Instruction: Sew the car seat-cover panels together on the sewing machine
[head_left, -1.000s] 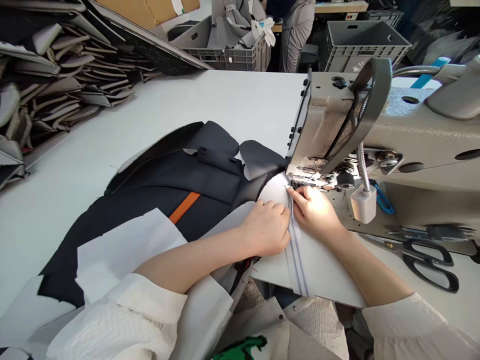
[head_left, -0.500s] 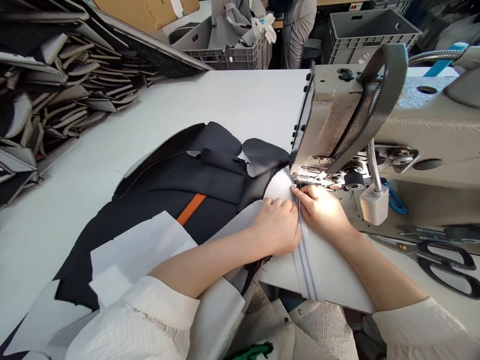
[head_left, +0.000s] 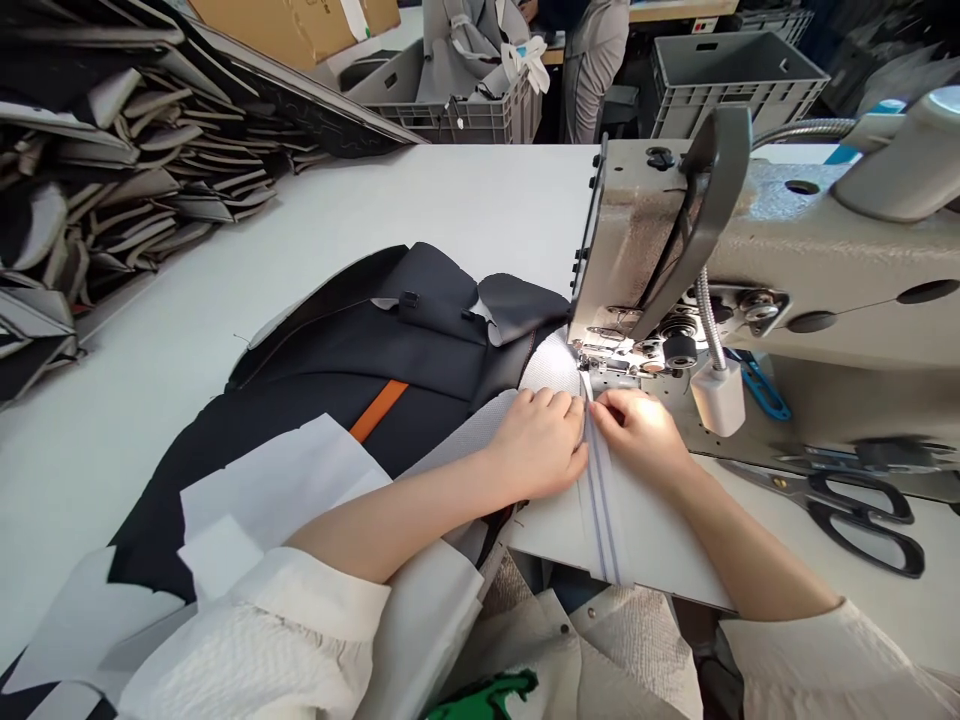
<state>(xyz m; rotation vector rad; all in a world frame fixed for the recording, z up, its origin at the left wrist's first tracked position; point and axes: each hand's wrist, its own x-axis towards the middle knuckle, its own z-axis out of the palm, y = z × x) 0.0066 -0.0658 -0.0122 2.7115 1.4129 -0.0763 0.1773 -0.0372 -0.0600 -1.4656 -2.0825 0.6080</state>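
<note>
My left hand (head_left: 540,445) is closed, its curled fingers pressing the edge of the white mesh fabric (head_left: 546,368) that belongs to a black sewn cover (head_left: 300,430) with an orange strip (head_left: 379,410). A whitish tape with blue-grey lines (head_left: 604,530) runs from the presser foot (head_left: 587,365) down over the table's front edge. My right hand (head_left: 643,430) pinches this tape between thumb and forefinger, just in front of the foot. The sewing machine (head_left: 847,250) stands to the right. What lies under my left palm is hidden.
Black-handled scissors (head_left: 862,520) lie on the right, near a blue tool (head_left: 765,385) beneath the machine arm. Stacked cut pieces (head_left: 150,190) line the left. White sheets (head_left: 277,490) rest on the cover. Behind are grey crates (head_left: 739,75) and a person's trousered legs (head_left: 596,70).
My right hand has drawn back slightly from the presser foot toward me, exposing more tape there. My left hand keeps its hold. The view has shifted a little to the right.
</note>
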